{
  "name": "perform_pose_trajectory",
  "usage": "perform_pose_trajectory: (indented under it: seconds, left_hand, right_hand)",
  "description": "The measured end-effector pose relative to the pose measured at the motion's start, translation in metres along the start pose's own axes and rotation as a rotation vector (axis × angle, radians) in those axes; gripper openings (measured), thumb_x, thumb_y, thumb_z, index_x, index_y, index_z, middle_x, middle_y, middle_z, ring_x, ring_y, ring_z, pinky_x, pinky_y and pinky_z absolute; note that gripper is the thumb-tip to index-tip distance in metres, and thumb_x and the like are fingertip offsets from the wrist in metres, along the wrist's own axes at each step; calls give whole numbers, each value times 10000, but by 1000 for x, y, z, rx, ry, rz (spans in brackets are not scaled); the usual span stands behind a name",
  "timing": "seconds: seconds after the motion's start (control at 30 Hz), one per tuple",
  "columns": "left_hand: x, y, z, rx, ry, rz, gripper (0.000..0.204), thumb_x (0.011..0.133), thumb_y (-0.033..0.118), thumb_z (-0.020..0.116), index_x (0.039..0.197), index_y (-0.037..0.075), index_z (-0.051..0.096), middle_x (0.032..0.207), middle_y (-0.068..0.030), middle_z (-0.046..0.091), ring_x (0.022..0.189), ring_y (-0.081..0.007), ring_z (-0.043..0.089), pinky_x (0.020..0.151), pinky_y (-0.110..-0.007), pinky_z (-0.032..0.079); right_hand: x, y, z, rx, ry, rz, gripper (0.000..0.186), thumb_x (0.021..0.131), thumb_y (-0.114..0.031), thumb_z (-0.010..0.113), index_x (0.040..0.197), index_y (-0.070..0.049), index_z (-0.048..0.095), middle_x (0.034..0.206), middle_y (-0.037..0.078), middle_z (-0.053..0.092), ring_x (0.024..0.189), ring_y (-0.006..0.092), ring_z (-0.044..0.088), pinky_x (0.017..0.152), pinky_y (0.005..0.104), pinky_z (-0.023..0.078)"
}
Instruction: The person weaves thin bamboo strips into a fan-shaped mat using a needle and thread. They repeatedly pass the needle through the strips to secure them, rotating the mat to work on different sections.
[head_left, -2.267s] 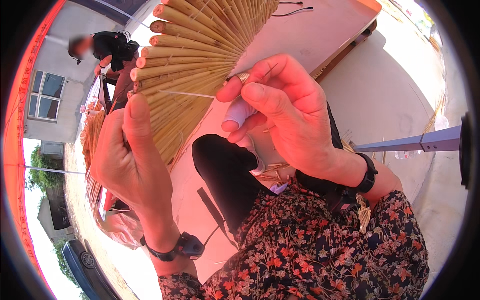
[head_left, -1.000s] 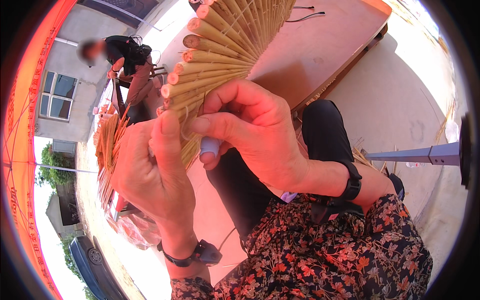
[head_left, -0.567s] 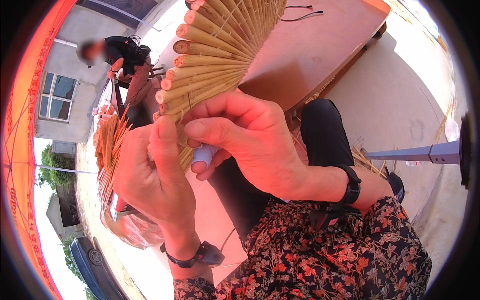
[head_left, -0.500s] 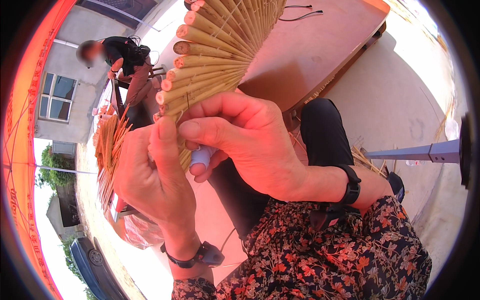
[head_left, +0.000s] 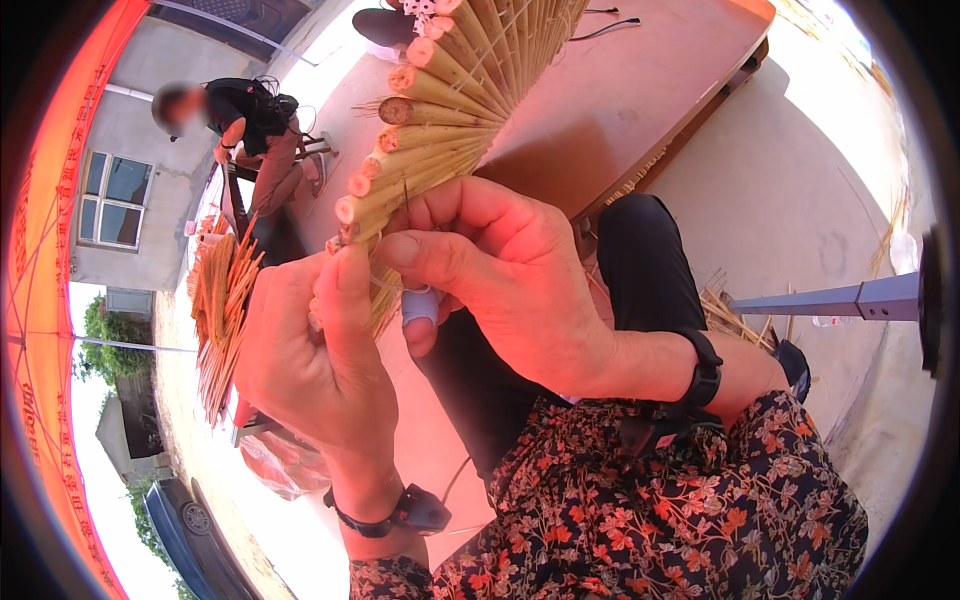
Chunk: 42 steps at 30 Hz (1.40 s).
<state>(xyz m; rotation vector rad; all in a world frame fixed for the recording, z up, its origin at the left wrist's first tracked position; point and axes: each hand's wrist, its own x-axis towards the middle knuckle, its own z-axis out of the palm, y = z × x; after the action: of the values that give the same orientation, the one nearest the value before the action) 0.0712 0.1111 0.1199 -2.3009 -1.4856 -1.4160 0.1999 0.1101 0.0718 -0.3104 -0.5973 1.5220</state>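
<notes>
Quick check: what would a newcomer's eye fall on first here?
Likely the fan of pale stalks at top centre, with the left hand at its lower end and the right hand close by. Next come the bright orange canopy along the left rim and the floral clothing across the bottom.

Tan stalks [head_left: 446, 116], bound together, fanned out

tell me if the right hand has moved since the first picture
Yes, the right hand has moved left across the view, toward the white-framed window.
</notes>
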Motion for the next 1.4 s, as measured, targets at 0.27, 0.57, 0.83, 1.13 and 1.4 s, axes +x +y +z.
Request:
perform_pose_trajectory:
  seconds: [0.27,0.57,0.83,1.13,1.4]
  left_hand:
    - [-1,9,3,-11,-1,-58,228,1003,192,686,895,-5,725,755,-48,655,648,-116,554,579,-264,421]
    - [3,0,-1,33,21,39,307,999,256,692,874,-24,695,738,-47,614,646,-118,507,588,-260,396]
    - [1,-7,-4,13,60,-8,329,1004,262,686,865,-36,678,737,-37,609,668,-115,494,612,-257,399]
    - [2,-6,-5,-40,30,-8,317,1016,223,671,850,-47,663,742,-35,610,670,-97,484,612,-251,390]
    - [11,-4,-4,16,33,-62,347,1019,269,674,863,-41,672,729,-24,611,669,-86,481,608,-245,396]
  right_hand:
    - [-4,-3,2,-3,-25,-10,170,988,-123,670,1041,39,668,879,47,687,620,67,610,540,225,551]
    - [-21,-1,-23,-110,-121,29,146,1010,-146,640,984,-11,592,773,0,596,570,62,559,507,216,471]
    - [-25,-3,-43,-124,-96,-159,83,1032,-49,584,986,20,581,852,62,610,612,98,617,541,245,538]
    - [-19,0,-37,-398,-168,-463,150,973,12,648,1107,55,699,923,62,615,656,109,652,546,231,521]
    - [4,-22,-29,-892,-164,-610,91,921,-28,731,915,8,648,745,29,606,582,75,566,526,246,431]
